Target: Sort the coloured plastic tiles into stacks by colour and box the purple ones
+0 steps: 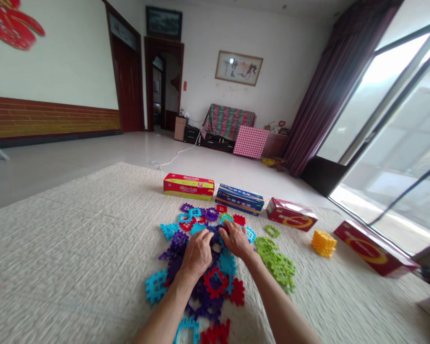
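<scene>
A loose pile of flat plastic interlocking building blocks with notched edges lies in front of me, in purple (202,294), light blue (155,285) and red (215,283). My left hand (198,250) is in the middle of the pile with its fingers curled down and closed; whatever is between the fingertips is hidden. Close beside it on the right, my right hand (237,239) reaches over the blocks with its fingers somewhat apart, the tips touching pieces near a dark red one. The hands and forearms cover part of the pile.
Green blocks (276,260) lie grouped right of the pile, and yellow blocks (323,243) are stacked farther right. Behind stand a red-and-yellow box (188,187), a blue box (239,199) and dark red boxes (292,214), (375,248). Everything rests on a quilted cream cover (79,248).
</scene>
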{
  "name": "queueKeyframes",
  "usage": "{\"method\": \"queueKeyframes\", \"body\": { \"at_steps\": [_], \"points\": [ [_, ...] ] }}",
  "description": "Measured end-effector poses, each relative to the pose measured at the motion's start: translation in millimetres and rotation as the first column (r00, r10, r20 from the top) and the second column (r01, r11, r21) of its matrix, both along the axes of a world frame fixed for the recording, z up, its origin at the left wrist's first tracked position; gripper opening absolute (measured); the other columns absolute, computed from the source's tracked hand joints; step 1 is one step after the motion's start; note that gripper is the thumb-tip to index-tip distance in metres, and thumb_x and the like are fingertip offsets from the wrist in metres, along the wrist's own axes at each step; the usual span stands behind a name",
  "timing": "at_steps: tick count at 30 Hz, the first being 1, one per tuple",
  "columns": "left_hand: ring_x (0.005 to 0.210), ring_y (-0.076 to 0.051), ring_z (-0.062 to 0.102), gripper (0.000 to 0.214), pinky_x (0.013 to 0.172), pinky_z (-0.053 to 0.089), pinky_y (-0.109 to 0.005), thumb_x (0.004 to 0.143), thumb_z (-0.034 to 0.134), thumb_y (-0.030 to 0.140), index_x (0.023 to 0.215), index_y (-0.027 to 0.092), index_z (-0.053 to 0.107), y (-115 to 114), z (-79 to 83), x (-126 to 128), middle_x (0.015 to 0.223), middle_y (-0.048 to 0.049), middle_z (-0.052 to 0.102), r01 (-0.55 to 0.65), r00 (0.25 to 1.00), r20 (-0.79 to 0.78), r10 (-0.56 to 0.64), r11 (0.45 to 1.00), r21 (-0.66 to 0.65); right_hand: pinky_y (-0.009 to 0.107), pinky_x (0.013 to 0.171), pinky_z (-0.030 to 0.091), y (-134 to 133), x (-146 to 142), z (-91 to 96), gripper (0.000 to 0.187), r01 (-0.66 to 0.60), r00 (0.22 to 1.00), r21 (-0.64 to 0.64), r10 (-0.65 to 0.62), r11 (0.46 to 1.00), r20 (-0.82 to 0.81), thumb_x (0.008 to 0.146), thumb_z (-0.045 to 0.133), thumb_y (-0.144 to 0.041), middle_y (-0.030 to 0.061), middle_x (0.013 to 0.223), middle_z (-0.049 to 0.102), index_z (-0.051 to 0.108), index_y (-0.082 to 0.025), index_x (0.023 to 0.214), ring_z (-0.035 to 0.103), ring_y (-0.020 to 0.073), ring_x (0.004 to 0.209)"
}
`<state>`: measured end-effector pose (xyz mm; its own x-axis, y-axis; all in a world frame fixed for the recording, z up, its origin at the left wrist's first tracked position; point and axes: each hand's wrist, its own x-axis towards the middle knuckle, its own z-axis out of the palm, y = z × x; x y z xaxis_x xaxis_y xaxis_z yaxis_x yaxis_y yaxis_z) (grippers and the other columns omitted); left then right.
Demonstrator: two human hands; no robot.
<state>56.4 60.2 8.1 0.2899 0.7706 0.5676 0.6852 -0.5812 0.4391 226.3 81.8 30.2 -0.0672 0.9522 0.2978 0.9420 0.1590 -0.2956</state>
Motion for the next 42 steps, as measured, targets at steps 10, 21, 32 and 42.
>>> {"method": "queueKeyframes", "body": {
  "at_steps": [10,21,32,42],
  "points": [
    [0.116,-0.024,0.054,0.041,0.101,0.045,-0.041,0.083,0.038,0.005,0.113,0.014,0.064,1,-6.0,1,0.121,-0.0142,0.061,-0.033,0.999,0.001,0.033,0.999,-0.012,0.034,0.092,0.036,11,9,6.7,0.033,0.065,0.998,0.046,-0.064,0.997,-0.014,0.088,0.038,-0.019,0.0087,0.114,0.065,0.061,-0.02,0.112,0.058,0.0209,0.105],
    [0.118,-0.025,0.051,0.041,0.101,0.043,-0.042,0.082,0.041,0.006,0.112,0.016,0.066,2,-5.7,2,0.123,-0.0134,0.06,-0.019,0.996,-0.083,0.019,1.0,-0.002,0.048,0.092,0.03,53,31,12.5,0.03,0.058,0.99,-0.136,-0.04,0.989,0.135,0.075,0.056,-0.024,0.0072,0.118,0.063,0.066,-0.025,0.103,0.051,0.0279,0.112],
    [0.115,-0.025,0.053,0.04,0.1,0.044,-0.042,0.079,0.042,0.004,0.108,0.016,0.068,4,-5.6,1,0.121,-0.0133,0.061,0.015,0.997,-0.079,-0.015,1.0,-0.006,0.05,0.098,0.02,36,41,26.8,0.033,0.117,0.97,0.01,-0.117,0.993,0.211,0.078,0.057,-0.025,0.0121,0.117,0.06,0.061,-0.021,0.111,0.043,0.0288,0.116],
    [0.108,-0.024,0.056,0.036,0.097,0.045,-0.04,0.08,0.042,0.005,0.102,0.016,0.069,3,-3.6,0,0.116,-0.0134,0.063,0.053,0.994,-0.094,-0.051,0.998,0.019,0.041,0.097,0.035,-38,87,38.9,0.037,0.254,0.964,0.091,-0.259,0.963,0.05,0.081,0.049,-0.023,0.0132,0.129,0.052,0.056,-0.018,0.117,0.049,0.027,0.115]
  ]
}}
